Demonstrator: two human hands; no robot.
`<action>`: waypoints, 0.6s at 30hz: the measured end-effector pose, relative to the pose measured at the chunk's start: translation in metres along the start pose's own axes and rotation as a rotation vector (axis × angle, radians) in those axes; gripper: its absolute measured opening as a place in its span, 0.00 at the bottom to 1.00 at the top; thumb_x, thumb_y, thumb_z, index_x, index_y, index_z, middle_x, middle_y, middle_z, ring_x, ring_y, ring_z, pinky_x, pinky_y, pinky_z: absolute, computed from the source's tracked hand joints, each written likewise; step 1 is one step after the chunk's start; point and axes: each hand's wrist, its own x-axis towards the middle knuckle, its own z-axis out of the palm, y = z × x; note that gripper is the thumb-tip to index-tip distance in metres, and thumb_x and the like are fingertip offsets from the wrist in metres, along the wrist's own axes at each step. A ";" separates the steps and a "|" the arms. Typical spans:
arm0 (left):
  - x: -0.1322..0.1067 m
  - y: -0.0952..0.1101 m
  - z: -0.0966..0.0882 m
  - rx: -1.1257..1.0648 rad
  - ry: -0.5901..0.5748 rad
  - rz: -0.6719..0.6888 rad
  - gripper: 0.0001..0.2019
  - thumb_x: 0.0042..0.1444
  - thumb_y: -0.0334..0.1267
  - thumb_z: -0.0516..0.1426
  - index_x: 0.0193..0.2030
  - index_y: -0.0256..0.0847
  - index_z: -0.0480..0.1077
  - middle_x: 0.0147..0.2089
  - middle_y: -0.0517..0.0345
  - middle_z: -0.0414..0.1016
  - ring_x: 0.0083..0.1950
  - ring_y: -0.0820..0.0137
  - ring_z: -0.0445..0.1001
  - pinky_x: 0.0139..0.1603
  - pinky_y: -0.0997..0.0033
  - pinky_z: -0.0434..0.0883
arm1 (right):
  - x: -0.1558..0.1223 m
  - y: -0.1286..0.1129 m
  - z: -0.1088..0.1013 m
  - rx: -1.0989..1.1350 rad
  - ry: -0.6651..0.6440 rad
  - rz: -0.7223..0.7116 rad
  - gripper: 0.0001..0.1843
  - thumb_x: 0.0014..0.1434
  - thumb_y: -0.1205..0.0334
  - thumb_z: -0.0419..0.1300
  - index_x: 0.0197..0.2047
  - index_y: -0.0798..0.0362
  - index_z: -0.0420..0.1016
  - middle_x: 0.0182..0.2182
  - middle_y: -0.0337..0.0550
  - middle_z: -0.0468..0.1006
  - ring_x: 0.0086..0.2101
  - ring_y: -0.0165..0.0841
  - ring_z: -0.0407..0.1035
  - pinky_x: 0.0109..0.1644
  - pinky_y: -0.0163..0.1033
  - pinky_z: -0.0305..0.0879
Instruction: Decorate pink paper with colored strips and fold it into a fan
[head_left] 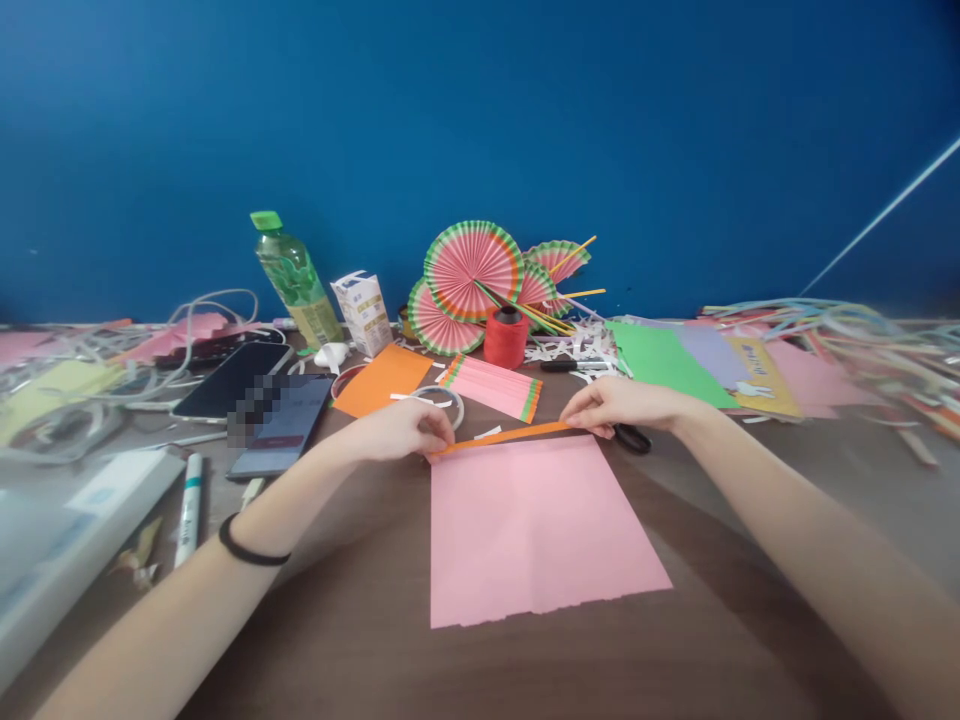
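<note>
A pink paper sheet (536,530) lies flat on the brown table in front of me. Along its far edge runs a thin orange paper strip (510,437). My left hand (401,430) pinches the strip's left end at the sheet's far left corner. My right hand (619,405) pinches the strip's right end at the far right corner. Both hands have fingers closed on the strip. Black scissors (634,438) lie just behind my right hand, partly hidden by it.
Behind the hands are a pleated pink paper (495,385), an orange sheet (382,378), a tape roll (442,400), a red thread spool (506,338), paper fans (472,270), a green bottle (292,275) and a small carton (364,312). Phones (281,425) and a marker (189,505) lie left; coloured sheets (664,362) right.
</note>
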 end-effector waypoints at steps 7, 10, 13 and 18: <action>0.000 -0.004 -0.002 -0.046 -0.022 -0.041 0.12 0.43 0.39 0.57 0.35 0.39 0.65 0.23 0.62 0.72 0.26 0.70 0.71 0.29 0.74 0.65 | -0.001 -0.003 0.000 0.009 -0.041 -0.016 0.15 0.47 0.53 0.60 0.26 0.57 0.69 0.14 0.33 0.64 0.18 0.23 0.57 0.24 0.31 0.54; 0.002 -0.005 -0.002 -0.012 -0.023 -0.074 0.12 0.42 0.41 0.57 0.34 0.38 0.65 0.25 0.60 0.72 0.24 0.72 0.70 0.26 0.75 0.64 | -0.002 -0.001 0.000 0.008 -0.074 -0.025 0.14 0.48 0.52 0.59 0.25 0.57 0.67 0.15 0.32 0.64 0.18 0.22 0.57 0.24 0.30 0.54; 0.002 -0.005 -0.002 0.038 -0.016 -0.052 0.10 0.43 0.43 0.57 0.29 0.37 0.68 0.26 0.60 0.71 0.24 0.75 0.67 0.26 0.76 0.64 | -0.001 -0.001 0.002 -0.008 -0.113 -0.035 0.15 0.50 0.52 0.58 0.24 0.56 0.64 0.16 0.33 0.64 0.19 0.23 0.58 0.25 0.30 0.56; 0.003 -0.004 0.002 0.065 -0.008 -0.029 0.09 0.44 0.41 0.55 0.27 0.37 0.69 0.25 0.61 0.69 0.25 0.75 0.64 0.26 0.77 0.63 | -0.001 -0.005 0.006 -0.094 -0.148 -0.026 0.18 0.51 0.48 0.56 0.23 0.55 0.63 0.17 0.36 0.67 0.20 0.25 0.62 0.23 0.30 0.55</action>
